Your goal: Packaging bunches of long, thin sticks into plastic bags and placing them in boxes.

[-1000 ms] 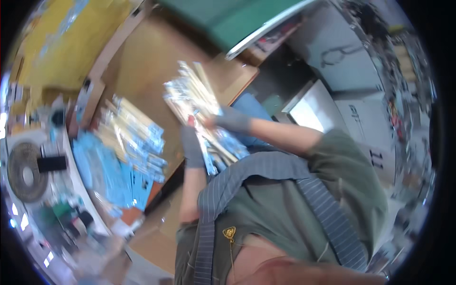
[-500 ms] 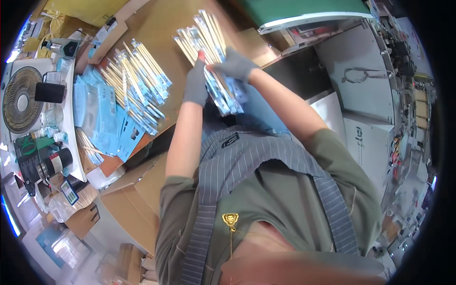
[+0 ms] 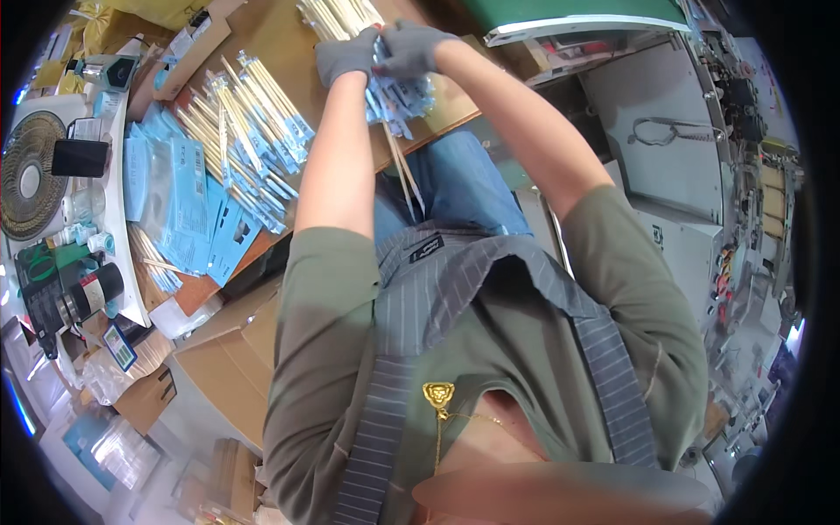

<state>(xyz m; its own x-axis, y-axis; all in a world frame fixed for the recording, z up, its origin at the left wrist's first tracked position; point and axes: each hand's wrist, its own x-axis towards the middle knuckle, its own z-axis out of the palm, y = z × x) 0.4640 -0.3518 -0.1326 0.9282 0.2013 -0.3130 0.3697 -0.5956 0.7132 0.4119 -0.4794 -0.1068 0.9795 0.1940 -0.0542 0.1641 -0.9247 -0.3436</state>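
At the table's edge my gloved left hand (image 3: 346, 58) and my gloved right hand (image 3: 413, 49) are closed round a bundle of thin wooden sticks in clear-and-blue wrappers (image 3: 398, 98). Bare wooden ends point away from me; blue wrapper ends hang toward my lap. Under the bundle, a couple of loose wrapped sticks (image 3: 402, 171) slant down over my jeans, apart from my grip as far as I can see. On the table to the left lies a spread pile of similar wrapped sticks (image 3: 254, 122). Beside it are flat blue packages (image 3: 185, 214).
A few more sticks (image 3: 156, 261) lie under the packages. Farther left, a white shelf (image 3: 131, 302) carries a fan (image 3: 31, 179), a dark phone (image 3: 80, 158) and a black cylinder (image 3: 96, 290). Cardboard boxes (image 3: 232, 367) stand below the table. A green surface (image 3: 569, 16) is at the far right.
Both hands have moved away from me with the bundle, from over the lap to above the table's edge. A couple of sticks now hang or fall below it.
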